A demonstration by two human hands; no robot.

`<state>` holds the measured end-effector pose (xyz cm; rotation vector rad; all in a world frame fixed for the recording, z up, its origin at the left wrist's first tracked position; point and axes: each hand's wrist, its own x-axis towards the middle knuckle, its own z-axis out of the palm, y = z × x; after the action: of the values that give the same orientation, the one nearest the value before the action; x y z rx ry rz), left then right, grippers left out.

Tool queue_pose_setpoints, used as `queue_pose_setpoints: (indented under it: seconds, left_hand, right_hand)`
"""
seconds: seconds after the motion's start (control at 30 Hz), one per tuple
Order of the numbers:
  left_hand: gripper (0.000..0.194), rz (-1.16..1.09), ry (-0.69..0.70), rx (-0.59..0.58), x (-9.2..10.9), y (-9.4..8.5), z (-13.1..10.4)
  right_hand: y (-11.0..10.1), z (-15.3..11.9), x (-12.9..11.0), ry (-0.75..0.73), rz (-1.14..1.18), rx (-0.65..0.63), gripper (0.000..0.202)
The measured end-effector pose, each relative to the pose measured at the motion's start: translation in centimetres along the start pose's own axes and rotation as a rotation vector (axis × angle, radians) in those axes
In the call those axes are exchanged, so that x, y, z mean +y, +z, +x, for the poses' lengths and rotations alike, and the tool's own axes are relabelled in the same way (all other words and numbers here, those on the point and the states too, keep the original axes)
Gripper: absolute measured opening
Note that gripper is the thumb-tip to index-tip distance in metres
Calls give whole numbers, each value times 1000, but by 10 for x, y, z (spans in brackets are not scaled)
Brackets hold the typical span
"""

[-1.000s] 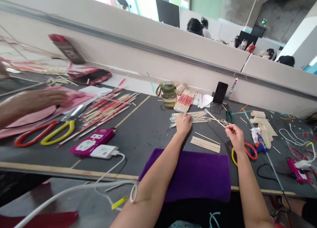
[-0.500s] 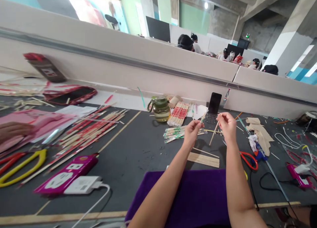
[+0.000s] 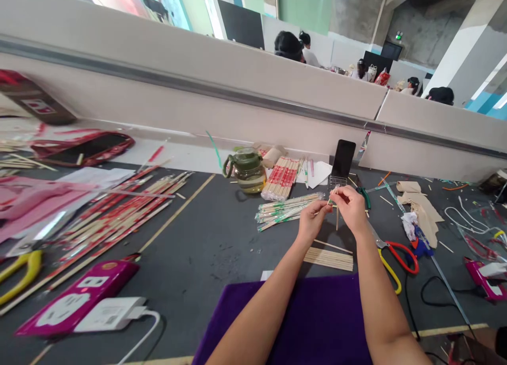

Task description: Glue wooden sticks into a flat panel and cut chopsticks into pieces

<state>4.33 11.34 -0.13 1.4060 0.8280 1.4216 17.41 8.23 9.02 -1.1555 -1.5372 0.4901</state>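
Observation:
My left hand and my right hand meet above the dark table, fingertips pinched close together. From my right fingers a bare wooden chopstick points downward. My left fingers grip a thin chopstick with a green-marked wrapper, mostly hidden between the hands. Below lies a flat row of bare chopsticks, with a single one just above it. Left of my hands is a pile of green-marked wrapped chopsticks. Behind that pile sits a red-and-white pack of chopsticks.
Scissors and a blue glue gun lie right of my arm. A phone stands in a wire holder by the partition. A glass teapot, red-wrapped chopsticks and a purple power strip are to the left.
My hands have come together from being apart, the right moving left toward the other. The view has shifted, and the other person's hand at the far left is out of sight.

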Motion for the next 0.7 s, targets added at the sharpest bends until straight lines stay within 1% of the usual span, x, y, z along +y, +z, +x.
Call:
queue_pose_setpoints:
  seconds: [0.2, 0.37, 0.57, 0.7]
  left_hand:
    - [26, 119, -5, -19, -5, -6, 2]
    - [27, 201, 17, -41, -2, -9, 2]
    - [25, 273, 15, -75, 4, -10, 0]
    - [26, 303, -6, -90, 4, -9, -2]
  right_hand:
    - [0, 2, 9, 20, -27, -23, 17]
    - [1, 2, 15, 31, -29, -35, 18]
    - [-3, 2, 9, 45, -72, -66, 18]
    - [-7, 3, 5, 35, -116, -104, 14]
